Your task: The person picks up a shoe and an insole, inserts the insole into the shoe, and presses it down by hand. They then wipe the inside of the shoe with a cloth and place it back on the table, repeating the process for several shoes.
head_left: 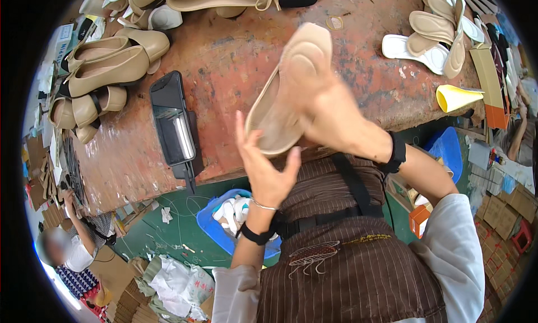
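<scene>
A beige flat shoe (261, 112) hangs over the table's near edge, its heel toward me. My left hand (265, 169) cups that heel, thumb on one side and fingers on the other. Over the shoe's front lies a beige insole (306, 54) with a raised forefoot pad and a squared toe end. My right hand (330, 107) grips the insole along its middle, fingers reaching down toward the shoe's opening; the fingertips are blurred and partly hidden. How much of the insole sits inside the shoe I cannot tell.
Beige shoes (109, 68) cluster on the worn red table (224, 59) at left, more along its far edge. A phone-like device (174, 121) lies left of my hands. Insoles (431, 34) and a yellow paper cone (457, 97) are at right. A blue bin (207, 219) stands below; a co-worker (73, 250) is lower left.
</scene>
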{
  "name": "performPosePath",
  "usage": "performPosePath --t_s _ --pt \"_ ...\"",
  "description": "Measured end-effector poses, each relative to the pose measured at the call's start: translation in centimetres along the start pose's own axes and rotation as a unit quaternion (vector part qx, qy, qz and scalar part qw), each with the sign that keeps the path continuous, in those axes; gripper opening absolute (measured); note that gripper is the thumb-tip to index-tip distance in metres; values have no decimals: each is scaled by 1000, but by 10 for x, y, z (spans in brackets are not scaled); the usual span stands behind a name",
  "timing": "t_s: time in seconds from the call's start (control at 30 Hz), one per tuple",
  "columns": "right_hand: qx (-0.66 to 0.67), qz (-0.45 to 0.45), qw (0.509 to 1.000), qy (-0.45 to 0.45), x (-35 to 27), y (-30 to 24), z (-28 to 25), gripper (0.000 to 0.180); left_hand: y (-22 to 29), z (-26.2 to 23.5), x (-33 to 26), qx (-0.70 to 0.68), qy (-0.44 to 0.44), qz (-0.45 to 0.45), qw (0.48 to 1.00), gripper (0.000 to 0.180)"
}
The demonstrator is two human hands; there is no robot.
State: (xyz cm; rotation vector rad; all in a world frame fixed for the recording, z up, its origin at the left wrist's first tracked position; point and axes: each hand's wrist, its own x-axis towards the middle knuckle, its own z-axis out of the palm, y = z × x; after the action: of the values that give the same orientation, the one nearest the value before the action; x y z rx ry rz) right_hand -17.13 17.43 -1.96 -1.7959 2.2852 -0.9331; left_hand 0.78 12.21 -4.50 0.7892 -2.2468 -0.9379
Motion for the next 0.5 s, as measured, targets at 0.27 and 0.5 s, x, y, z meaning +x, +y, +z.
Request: performPosePath --t_s 0.27,0.5 --pt "226 161 956 -97 15 -13 -43 40 56 8 18 216 -289 -6 933 53" --pt "-82 5 996 -17 -24 -6 2 30 50 16 19 260 -279 46 923 56"
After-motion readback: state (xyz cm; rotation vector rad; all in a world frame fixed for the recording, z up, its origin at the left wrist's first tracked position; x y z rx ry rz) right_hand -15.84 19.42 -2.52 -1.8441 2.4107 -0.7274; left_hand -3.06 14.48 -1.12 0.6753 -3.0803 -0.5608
